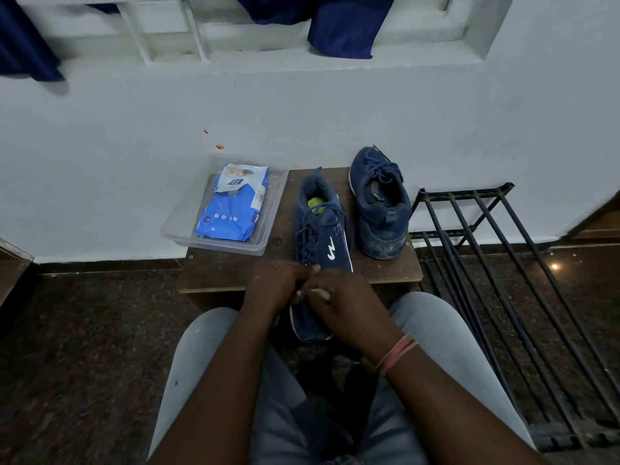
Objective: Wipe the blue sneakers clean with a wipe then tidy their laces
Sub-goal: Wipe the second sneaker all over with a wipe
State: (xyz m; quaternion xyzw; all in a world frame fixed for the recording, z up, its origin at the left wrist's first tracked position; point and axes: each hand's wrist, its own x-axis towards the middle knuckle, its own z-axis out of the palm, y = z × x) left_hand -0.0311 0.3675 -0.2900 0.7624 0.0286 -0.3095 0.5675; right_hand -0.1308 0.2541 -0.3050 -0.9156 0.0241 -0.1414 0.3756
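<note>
Both hands meet over the toe end of the near sneaker (320, 243), which lies along the front of the low wooden bench (231, 263) with its toe hanging past the edge toward the person's knees: the left hand (278, 283) has its fingers curled at the shoe's front, though what its grip holds I cannot tell, and the right hand (342, 297) has its grip pinched on a small white wipe (320, 293). The second sneaker (380, 203) stands just to its right on the bench, heel toward the person. A pack of wipes (231, 203) lies in a clear plastic tray (174, 234) on the bench's left, and a black metal rack (503, 263) stands on the floor to the right.
</note>
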